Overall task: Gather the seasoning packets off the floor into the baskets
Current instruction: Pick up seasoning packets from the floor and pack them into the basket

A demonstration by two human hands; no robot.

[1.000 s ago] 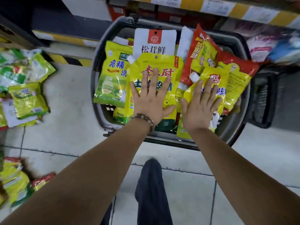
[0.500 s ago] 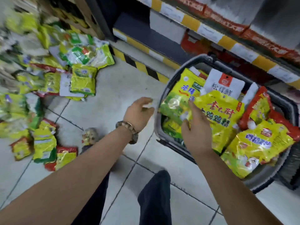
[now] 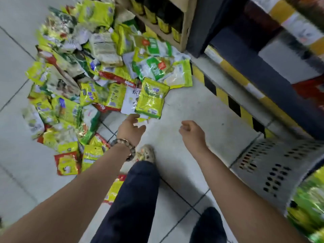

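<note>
Heap of seasoning packets (image 3: 84,81) covers the floor (image 3: 201,106) from 9 to 12 o'clock: yellow, green and some red, overlapping, much of it blurred. A red-and-yellow packet (image 3: 66,163) lies apart at 8 o'clock.

At the heap's near edge, a yellow-green packet (image 3: 151,98) lies on top of a white packet (image 3: 130,100). Left hand (image 3: 130,128), beaded bracelet (image 3: 122,144) on the wrist, hovers just short of that packet's near edge. Grip is spread, thumb apart, holding nothing. A shoe (image 3: 146,153) is planted just below the wrist.

Right hand (image 3: 192,132) hangs over bare floor near centre, grip loosely curled and empty. The striped shelf base (image 3: 228,97) runs from 1 to 3 o'clock.

Basket (image 3: 273,165) sits at 4 o'clock, grey perforated wall showing. Its contents are a green-yellow blur at the frame edge.

Step, as judged: pick the yellow-green packet next.

Risks:
- The wrappers look slick and they overlap, so a one-hand grab may drag the white one along or slip.
- The basket is well apart from the heap and behind the right arm, so a hasty toss could miss.
- Packets lie near the feet at 7 o'clock — easy to step on.
</note>
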